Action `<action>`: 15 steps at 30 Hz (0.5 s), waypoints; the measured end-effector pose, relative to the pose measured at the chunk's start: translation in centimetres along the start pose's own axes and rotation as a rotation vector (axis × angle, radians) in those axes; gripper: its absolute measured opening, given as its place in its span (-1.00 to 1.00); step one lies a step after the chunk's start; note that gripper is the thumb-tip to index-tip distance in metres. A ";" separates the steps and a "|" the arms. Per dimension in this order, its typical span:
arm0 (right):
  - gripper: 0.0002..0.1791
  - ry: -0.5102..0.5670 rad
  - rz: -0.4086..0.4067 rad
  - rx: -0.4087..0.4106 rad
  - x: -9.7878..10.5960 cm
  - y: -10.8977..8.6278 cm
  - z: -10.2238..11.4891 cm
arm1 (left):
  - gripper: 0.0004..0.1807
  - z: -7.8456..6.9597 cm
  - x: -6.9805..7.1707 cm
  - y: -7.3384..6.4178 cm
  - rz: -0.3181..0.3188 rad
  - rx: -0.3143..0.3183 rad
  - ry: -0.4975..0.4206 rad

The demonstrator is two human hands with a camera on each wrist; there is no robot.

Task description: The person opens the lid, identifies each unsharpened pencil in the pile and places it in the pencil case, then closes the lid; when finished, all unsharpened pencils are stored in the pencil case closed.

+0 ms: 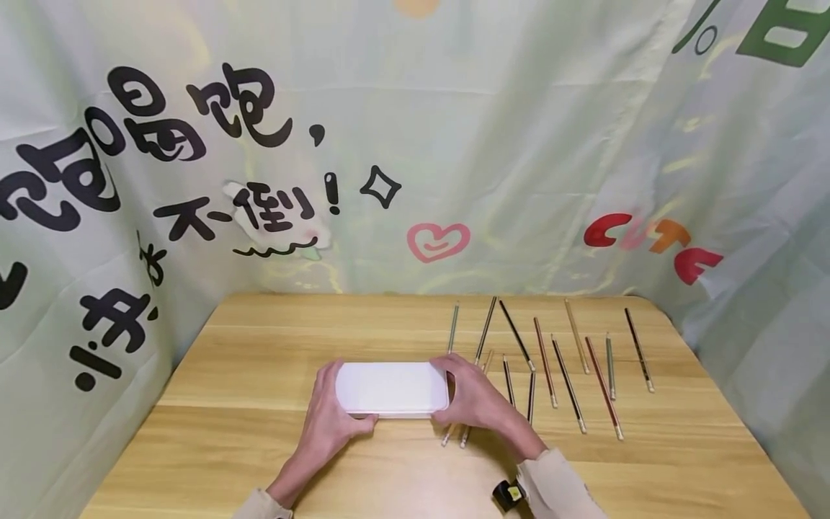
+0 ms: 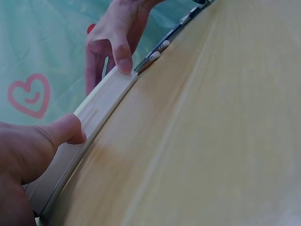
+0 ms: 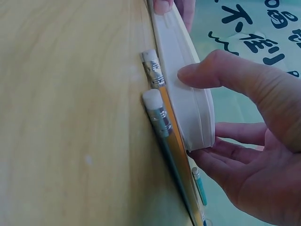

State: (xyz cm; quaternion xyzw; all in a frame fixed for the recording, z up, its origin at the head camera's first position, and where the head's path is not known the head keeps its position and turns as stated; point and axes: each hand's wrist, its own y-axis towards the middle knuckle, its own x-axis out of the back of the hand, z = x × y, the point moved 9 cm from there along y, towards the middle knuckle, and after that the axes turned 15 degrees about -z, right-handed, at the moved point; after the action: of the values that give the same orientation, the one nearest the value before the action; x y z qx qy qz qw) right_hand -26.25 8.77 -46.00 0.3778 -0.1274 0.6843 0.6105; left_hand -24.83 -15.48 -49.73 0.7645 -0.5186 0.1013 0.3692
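Observation:
A white pencil case (image 1: 392, 388), long and flat with a seam along its side, is on the wooden table near its middle. My left hand (image 1: 327, 418) grips the left end, its thumb (image 2: 70, 129) on the near side. At the other end my right hand (image 1: 476, 393) holds the case, thumb (image 3: 202, 75) against the near side and fingers behind. The lid looks closed, so the inside is hidden. Two pencils (image 3: 162, 117) with white erasers lie right beside the right end, partly hidden in the head view by my right hand.
Several loose pencils, among them a black pencil (image 1: 516, 335), a red pencil (image 1: 604, 389) and a green pencil (image 1: 610, 367), lie spread over the right half of the table (image 1: 240, 440). A printed curtain (image 1: 506, 158) hangs behind and at both sides. A small black device (image 1: 508, 494) sits at my right cuff.

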 end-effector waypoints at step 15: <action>-0.04 0.003 0.054 -0.029 0.3 0.3 -0.3 | 0.31 -0.2 0.1 0.2 -0.001 -0.013 -0.026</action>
State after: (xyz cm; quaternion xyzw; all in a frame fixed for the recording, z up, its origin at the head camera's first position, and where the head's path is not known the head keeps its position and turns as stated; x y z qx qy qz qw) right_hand -26.57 9.11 -45.90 0.3641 -0.1467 0.6993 0.5973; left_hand -24.90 -15.44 -49.43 0.7636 -0.5236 0.0874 0.3675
